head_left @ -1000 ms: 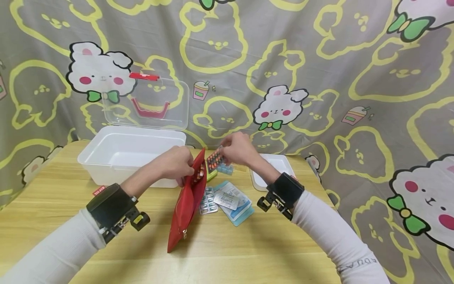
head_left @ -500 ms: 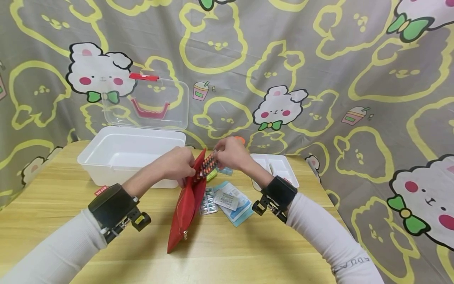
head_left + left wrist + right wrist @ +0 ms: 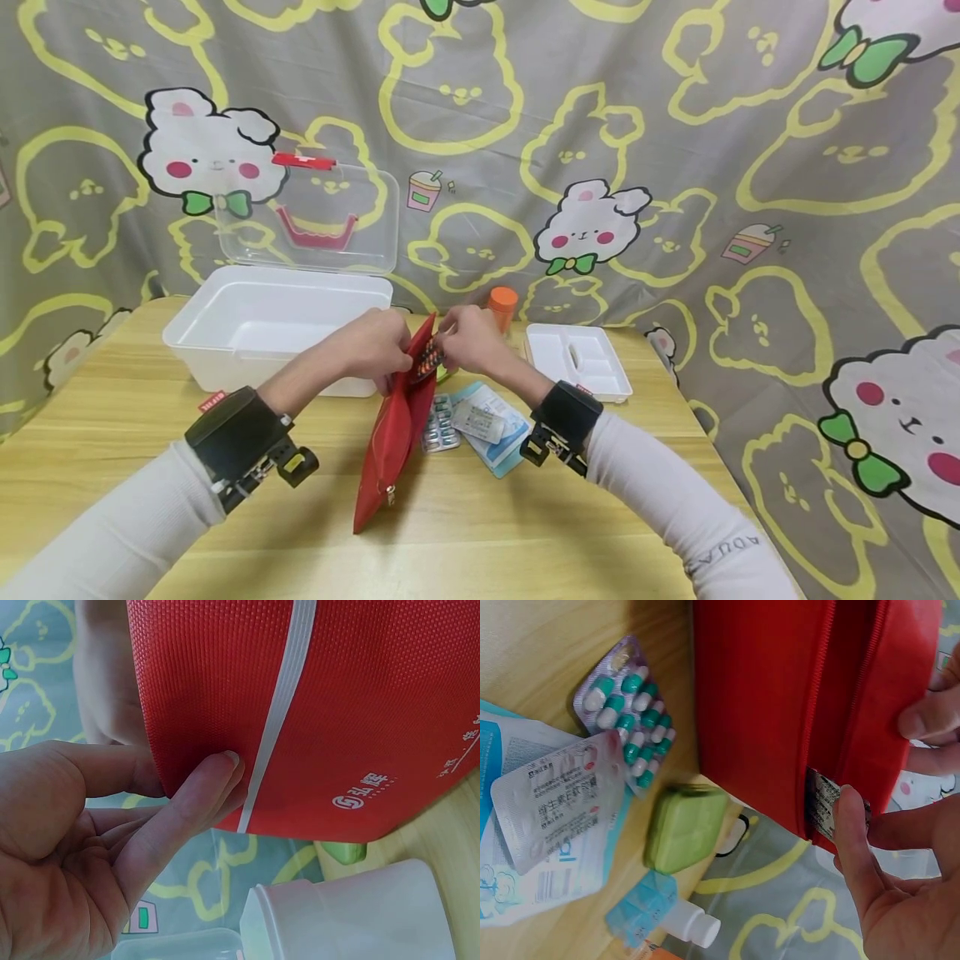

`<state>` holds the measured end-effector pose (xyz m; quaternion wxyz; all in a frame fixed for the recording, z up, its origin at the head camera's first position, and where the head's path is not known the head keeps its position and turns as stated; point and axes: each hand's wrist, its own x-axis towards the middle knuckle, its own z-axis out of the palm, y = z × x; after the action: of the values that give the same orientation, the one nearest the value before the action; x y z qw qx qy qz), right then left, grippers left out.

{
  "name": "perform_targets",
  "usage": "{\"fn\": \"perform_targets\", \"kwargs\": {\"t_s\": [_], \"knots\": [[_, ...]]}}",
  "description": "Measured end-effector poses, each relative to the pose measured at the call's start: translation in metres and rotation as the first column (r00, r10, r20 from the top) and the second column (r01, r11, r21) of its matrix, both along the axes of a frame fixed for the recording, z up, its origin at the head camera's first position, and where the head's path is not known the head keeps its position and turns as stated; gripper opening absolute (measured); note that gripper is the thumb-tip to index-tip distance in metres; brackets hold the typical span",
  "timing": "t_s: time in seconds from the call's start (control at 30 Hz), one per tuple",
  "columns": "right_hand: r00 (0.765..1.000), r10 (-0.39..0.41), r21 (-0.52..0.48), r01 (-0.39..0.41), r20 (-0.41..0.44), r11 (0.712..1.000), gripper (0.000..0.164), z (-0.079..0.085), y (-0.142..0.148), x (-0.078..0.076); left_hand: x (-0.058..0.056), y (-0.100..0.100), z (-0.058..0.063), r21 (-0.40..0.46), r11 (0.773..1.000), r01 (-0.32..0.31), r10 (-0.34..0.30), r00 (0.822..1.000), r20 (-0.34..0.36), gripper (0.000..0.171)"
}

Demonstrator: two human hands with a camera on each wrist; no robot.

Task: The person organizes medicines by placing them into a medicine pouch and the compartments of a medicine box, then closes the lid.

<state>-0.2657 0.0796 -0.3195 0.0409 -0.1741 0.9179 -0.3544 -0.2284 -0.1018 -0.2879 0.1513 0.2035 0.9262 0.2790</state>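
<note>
A red zippered pouch [image 3: 386,446] stands upright on the table, its zip undone. My left hand [image 3: 381,346] pinches its upper edge; in the left wrist view the thumb and fingers [image 3: 199,784] grip the red fabric beside a pale stripe. My right hand [image 3: 474,340] pinches a blister pack of orange and dark capsules [image 3: 429,358] at the mouth. From the right wrist view, the pack's printed foil back [image 3: 823,801] is partly inside the zip opening, its lower part hidden. Below the pouch lie a green-and-white capsule blister [image 3: 634,720] and a silver blister pack [image 3: 559,799].
A blue-and-white packet [image 3: 547,889] lies under the silver pack. Nearby are a green case [image 3: 688,829], a blue pill organizer [image 3: 639,906] and a white bottle [image 3: 694,924]. An orange-capped bottle [image 3: 502,304] and a white divided tray [image 3: 609,367] stand behind; a lidded white box [image 3: 277,371] is left.
My right hand has moved left and brought the blister pack from beside the pouch into its mouth. The orange-capped bottle and tray have come into fuller view. My left hand stays put.
</note>
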Motion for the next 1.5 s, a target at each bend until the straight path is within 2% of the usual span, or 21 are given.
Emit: {"fn": "perform_targets", "kwargs": {"t_s": [0.17, 0.4, 0.7, 1.13, 1.5], "knots": [[1.000, 0.000, -0.022, 0.000, -0.007, 1.000, 0.019, -0.009, -0.006, -0.001, 0.000, -0.001, 0.001, 0.004, 1.000, -0.002, 0.002, 1.000, 0.008, 0.018], [0.998, -0.020, 0.034, 0.022, -0.056, 0.999, 0.015, -0.021, -0.013, -0.002, 0.000, -0.002, 0.001, 0.002, 1.000, -0.002, 0.002, 1.000, 0.007, 0.018], [0.996, -0.044, 0.040, 0.047, -0.079, 0.998, 0.011, -0.035, -0.016, -0.005, 0.002, -0.003, 0.000, 0.000, 1.000, -0.010, 0.010, 1.000, -0.004, 0.020], [0.969, -0.023, 0.027, 0.030, -0.244, 0.999, 0.005, -0.051, -0.018, -0.007, 0.002, -0.004, -0.002, -0.008, 1.000, -0.016, 0.016, 1.000, -0.001, 0.023], [0.977, -0.032, 0.016, 0.036, -0.212, 0.999, 0.004, -0.050, -0.020, -0.006, 0.002, -0.006, -0.002, -0.006, 1.000, -0.017, 0.017, 1.000, -0.009, 0.025]]}}
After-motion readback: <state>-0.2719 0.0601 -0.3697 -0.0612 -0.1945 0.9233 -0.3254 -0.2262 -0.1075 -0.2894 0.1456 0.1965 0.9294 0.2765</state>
